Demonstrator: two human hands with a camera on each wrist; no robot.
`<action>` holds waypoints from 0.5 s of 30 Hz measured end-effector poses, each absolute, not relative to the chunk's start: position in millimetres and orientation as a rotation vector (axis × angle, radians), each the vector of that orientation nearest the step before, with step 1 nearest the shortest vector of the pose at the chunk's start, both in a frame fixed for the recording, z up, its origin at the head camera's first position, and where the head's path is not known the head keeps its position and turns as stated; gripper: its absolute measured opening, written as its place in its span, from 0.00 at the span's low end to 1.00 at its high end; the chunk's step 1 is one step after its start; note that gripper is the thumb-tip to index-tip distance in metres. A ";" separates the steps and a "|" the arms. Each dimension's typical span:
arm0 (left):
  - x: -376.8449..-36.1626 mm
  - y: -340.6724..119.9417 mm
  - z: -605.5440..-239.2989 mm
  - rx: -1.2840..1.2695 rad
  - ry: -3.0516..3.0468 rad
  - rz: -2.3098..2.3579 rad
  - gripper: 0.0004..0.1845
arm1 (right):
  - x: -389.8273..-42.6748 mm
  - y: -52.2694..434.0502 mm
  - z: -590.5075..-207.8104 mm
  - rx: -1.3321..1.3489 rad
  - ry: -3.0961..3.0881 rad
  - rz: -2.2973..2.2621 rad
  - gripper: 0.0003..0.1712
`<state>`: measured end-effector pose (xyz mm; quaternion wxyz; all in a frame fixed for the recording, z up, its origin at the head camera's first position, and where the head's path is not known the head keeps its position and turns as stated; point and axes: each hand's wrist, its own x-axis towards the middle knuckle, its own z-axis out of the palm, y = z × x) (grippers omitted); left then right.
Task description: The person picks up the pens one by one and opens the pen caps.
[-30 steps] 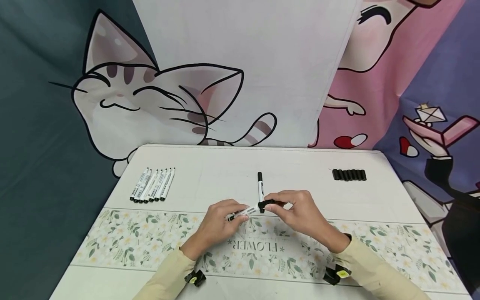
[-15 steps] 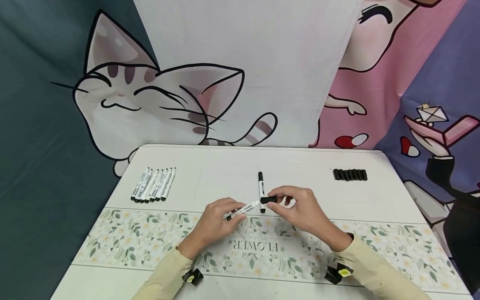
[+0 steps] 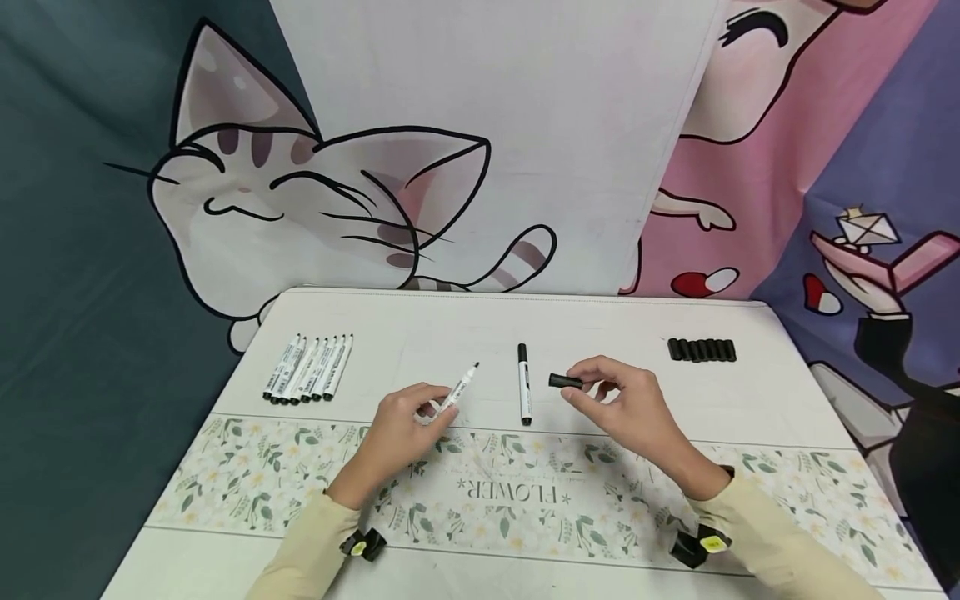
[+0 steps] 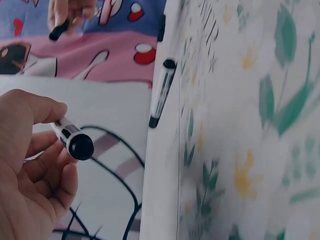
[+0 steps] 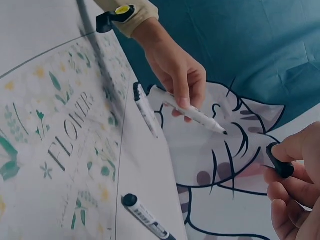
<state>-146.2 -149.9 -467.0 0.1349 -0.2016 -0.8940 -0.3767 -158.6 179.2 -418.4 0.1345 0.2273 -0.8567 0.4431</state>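
Observation:
My left hand (image 3: 408,425) pinches an uncapped white marker (image 3: 459,388), its dark tip pointing up and away to the right. In the left wrist view the black end of this marker (image 4: 75,140) faces the camera. A black marker cap (image 3: 566,381) is held between the thumb and fingers of my right hand (image 3: 626,400); the right wrist view shows the cap (image 5: 280,161) at the fingertips. Between the hands a capped marker (image 3: 524,385) lies on the table, its black cap toward the far edge.
At the left, several uncapped white markers (image 3: 307,371) lie side by side in a row. Several black caps (image 3: 701,350) are lined up at the back right. The table (image 3: 600,325) has a flower-printed band across it, and a cartoon-printed cloth (image 3: 480,75) hangs behind.
The marker and its cap have come apart. My left hand has moved left with the marker, its tip now bare; my right hand has moved right and slightly up with the cap.

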 end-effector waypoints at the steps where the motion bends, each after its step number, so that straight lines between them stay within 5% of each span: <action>1: -147.6 -153.6 -467.3 -0.560 -2.592 -1.093 0.12 | -159.5 180.9 -418.3 0.647 -2.482 1.285 0.12; 15: -162.5 -213.2 -453.5 -0.225 -2.599 -1.169 0.18 | -162.2 206.3 -420.9 0.516 -2.514 1.278 0.09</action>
